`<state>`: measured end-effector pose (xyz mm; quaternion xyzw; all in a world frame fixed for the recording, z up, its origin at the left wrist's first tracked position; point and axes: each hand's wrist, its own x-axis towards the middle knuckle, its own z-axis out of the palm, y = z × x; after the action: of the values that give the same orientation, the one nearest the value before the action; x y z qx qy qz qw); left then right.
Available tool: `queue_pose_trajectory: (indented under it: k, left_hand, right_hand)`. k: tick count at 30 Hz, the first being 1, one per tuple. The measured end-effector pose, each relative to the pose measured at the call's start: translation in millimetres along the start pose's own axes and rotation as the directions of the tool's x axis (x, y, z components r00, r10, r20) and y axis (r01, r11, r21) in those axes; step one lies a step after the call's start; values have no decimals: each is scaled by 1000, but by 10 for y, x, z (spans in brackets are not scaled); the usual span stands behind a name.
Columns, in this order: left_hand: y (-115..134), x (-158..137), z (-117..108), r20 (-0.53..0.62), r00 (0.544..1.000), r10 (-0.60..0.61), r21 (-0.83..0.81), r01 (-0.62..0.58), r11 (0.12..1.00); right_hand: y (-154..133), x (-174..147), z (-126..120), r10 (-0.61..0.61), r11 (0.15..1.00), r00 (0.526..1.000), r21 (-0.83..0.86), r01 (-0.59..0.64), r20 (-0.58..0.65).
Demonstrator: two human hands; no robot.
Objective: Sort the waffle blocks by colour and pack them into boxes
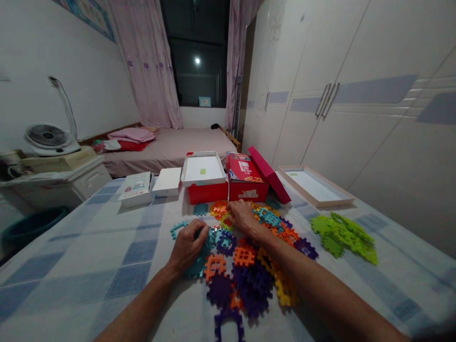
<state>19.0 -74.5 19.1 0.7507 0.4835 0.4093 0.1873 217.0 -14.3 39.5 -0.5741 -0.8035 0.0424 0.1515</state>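
Observation:
A mixed heap of flat interlocking plastic building pieces lies in front of me. My left hand (pixel 188 244) rests at the heap's left side, its fingers curled at some teal building pieces (pixel 196 266) partly hidden beneath it. My right hand (pixel 242 216) reaches across to the far side of the heap, fingers bent down beside orange building pieces (pixel 218 209); its fingertips are hard to see. Nearer me are a dark purple stack (pixel 253 285), an orange window-shaped piece (pixel 214 266) and a purple frame piece (pixel 228 325). Yellow pieces (pixel 283 287) lie partly under my right forearm.
Lime green pieces (pixel 344 235) form a separate pile on the right. Behind the heap stand a red box (pixel 245 178) with a leaning red lid (pixel 270 174), and a white tray (pixel 204 170) atop another red box. White boxes (pixel 136 188) stand left, a shallow lid (pixel 317 185) right.

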Motion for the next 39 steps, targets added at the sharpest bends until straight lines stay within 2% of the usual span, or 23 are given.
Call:
queue_pose_trajectory:
  k: [4,6,8,10,12,14,17,19,21,23,27,30,31,32,33,35,37,39]
  left_hand:
    - [-54,12,6,-12,1000,10,-9,-11,1000]
    - [-68,14,10,-16,1000,10,-19,-10,1000]
    - [-73,16,13,-27,1000,-10,-34,9,999]
    - [-72,22,14,-40,998,-44,-45,42,998]
    - [-68,29,15,-47,997,-68,-51,66,997]
    - [-62,33,14,-52,996,-73,-51,71,996]
    - [-64,35,11,-48,996,-70,-47,68,997]
    - [-73,36,6,-45,996,-72,-46,70,996]
    - [-81,36,2,-44,996,-78,-45,76,996]
    - [-86,34,1,-38,995,-89,-41,87,995]
    - [-95,26,12,-39,994,-98,-37,97,995]
    - [-113,24,26,-48,994,-94,-47,91,995]
    - [-120,23,29,-48,994,-93,-51,91,995]
    - [-127,22,31,-47,994,-95,-54,92,994]
    - [-134,21,33,-43,995,-94,-56,92,994]
    - [-143,18,33,-37,995,-90,-57,88,995]
    - [-145,15,32,-31,996,-83,-56,81,995]
    - [-141,13,29,-29,996,-78,-56,76,995]
  right_hand:
    - [69,-88,-156,11,999,1000,52,-10,-23]
    - [161,-182,-284,0,991,999,134,7,-51]
    - [333,-314,-436,29,971,993,239,0,-117]
    - [613,-477,-603,122,952,973,300,-59,-195]
    - [991,-659,-781,237,945,936,286,-159,-261]
    - [1418,-853,-961,356,930,877,210,-300,-322]
    - [1994,-1149,-1196,519,847,780,86,-525,-349]
    - [2264,-1317,-1285,591,788,730,52,-614,-343]
    - [2433,-1435,-1300,623,762,708,50,-646,-332]
    - [2529,-1495,-1254,628,761,713,57,-646,-312]
    - [2602,-1500,-1114,627,762,715,49,-646,-310]
    - [2514,-1470,-1049,588,755,685,-12,-656,-430]
    - [2434,-1466,-1032,544,778,703,-39,-627,-459]
    - [2326,-1469,-1013,491,816,742,-58,-575,-457]
    - [2192,-1480,-989,436,861,797,-62,-504,-417]
    - [1875,-1531,-921,348,932,904,-17,-363,-249]
    - [1553,-1616,-824,325,945,941,-14,-328,-98]
    - [1298,-1712,-715,363,928,932,-89,-363,-16]
